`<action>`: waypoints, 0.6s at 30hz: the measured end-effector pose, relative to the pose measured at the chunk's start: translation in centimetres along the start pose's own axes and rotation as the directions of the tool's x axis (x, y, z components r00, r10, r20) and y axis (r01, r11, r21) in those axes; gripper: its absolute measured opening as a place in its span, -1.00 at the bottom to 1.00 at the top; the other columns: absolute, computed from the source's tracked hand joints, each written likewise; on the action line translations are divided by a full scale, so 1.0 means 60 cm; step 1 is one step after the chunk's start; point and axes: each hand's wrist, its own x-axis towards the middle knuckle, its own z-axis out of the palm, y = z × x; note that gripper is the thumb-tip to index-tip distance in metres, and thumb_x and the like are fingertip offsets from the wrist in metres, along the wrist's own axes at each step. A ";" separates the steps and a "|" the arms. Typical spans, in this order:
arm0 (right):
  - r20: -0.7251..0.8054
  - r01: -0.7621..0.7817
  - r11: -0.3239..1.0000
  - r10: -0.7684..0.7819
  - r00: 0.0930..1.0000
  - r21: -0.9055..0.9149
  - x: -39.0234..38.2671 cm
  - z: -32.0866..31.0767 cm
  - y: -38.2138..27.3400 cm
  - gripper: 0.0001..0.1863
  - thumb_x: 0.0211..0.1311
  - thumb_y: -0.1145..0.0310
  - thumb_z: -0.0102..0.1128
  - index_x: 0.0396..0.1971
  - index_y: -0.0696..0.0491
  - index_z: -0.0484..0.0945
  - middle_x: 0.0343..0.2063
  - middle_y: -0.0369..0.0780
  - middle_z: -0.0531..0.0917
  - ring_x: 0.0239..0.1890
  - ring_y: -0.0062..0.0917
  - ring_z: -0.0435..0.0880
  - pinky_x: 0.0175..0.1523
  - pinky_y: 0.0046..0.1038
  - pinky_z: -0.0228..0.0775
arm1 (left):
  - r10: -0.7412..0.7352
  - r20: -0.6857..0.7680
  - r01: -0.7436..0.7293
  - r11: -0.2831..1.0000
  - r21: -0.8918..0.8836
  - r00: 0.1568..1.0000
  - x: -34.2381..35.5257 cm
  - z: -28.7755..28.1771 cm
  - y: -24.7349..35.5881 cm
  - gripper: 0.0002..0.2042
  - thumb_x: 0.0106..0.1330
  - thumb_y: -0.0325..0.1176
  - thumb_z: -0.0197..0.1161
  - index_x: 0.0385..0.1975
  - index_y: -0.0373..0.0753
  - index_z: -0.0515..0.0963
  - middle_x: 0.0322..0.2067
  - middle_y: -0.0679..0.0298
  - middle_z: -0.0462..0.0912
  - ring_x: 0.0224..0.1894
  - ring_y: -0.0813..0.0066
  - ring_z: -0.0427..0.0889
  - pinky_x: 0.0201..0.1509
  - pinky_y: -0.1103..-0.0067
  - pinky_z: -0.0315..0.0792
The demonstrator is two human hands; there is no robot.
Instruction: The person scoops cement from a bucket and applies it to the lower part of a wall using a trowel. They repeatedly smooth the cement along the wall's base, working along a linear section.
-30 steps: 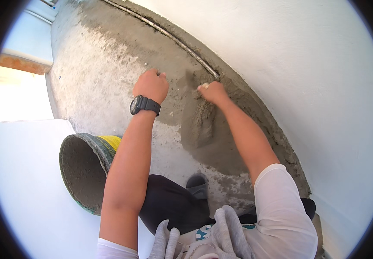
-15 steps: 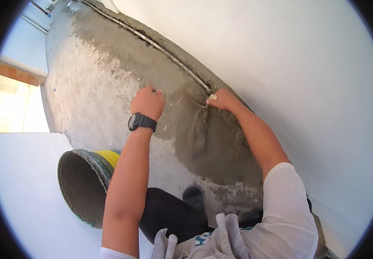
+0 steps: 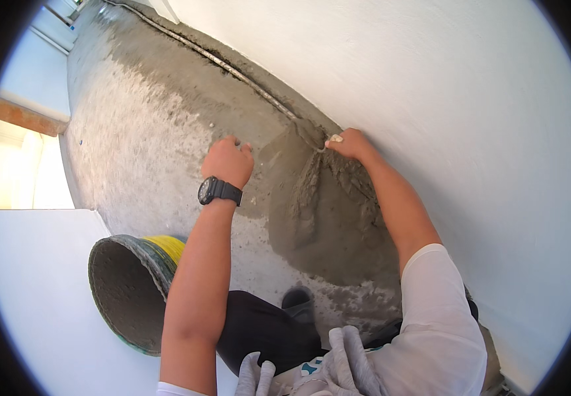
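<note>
My right hand [image 3: 348, 143] grips the pale handle of a trowel [image 3: 335, 139]; its mortar-coated blade rests at the lower end of a long, thin pipe [image 3: 232, 69] along the foot of the white wall. A patch of wet grey mortar [image 3: 325, 231] spreads below it, with rougher heaps beside the blade. My left hand [image 3: 227, 162], a black watch [image 3: 219, 191] on its wrist, hovers over the floor left of the patch, fingers loosely curled and apart, holding nothing visible.
A large bucket [image 3: 123, 294], grey inside with a yellow band, lies tilted at my lower left beside a white low wall [image 3: 34, 270]. The tall white wall [image 3: 483, 152] rises on my right. My sandalled foot [image 3: 297, 303] is below the patch; more pipes [image 3: 51, 39] are at upper left.
My right hand has shifted rightward with the trowel, and mortar and blade now cover the pipe's lower end, which showed half a second ago. My left hand sits lower in the picture.
</note>
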 end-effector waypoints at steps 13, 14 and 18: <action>-0.018 0.125 0.927 -0.127 0.992 0.354 -0.186 0.094 -0.080 -0.40 0.18 -0.14 0.28 -0.52 0.23 0.65 -0.50 0.08 0.68 -0.33 -0.02 0.71 -0.19 -0.16 0.55 | 0.049 0.103 -0.056 0.996 0.070 0.993 -0.002 0.009 0.030 -0.65 0.33 -0.08 0.20 -0.04 -0.13 0.67 -0.08 0.06 0.72 0.01 0.03 0.67 0.06 0.24 0.55; 0.020 0.155 0.927 -0.172 0.985 0.342 -0.241 0.118 -0.086 -0.43 0.16 -0.13 0.29 -0.49 0.21 0.66 -0.46 0.09 0.69 -0.31 -0.02 0.71 -0.17 -0.15 0.55 | 0.029 0.137 -0.042 0.995 0.087 0.990 -0.002 0.010 0.036 -0.65 0.34 -0.08 0.20 -0.04 -0.13 0.67 -0.08 0.06 0.72 0.01 0.04 0.67 0.06 0.24 0.55; 0.300 0.089 0.950 -0.182 0.936 0.298 -0.455 0.189 -0.104 -0.50 0.15 -0.06 0.30 -0.34 0.17 0.68 -0.37 0.05 0.72 -0.23 -0.03 0.72 -0.12 -0.11 0.56 | 0.050 0.150 -0.066 0.992 0.108 0.987 -0.008 0.016 0.069 -0.66 0.35 -0.08 0.19 -0.04 -0.13 0.68 -0.07 0.07 0.72 0.00 0.05 0.68 0.07 0.24 0.55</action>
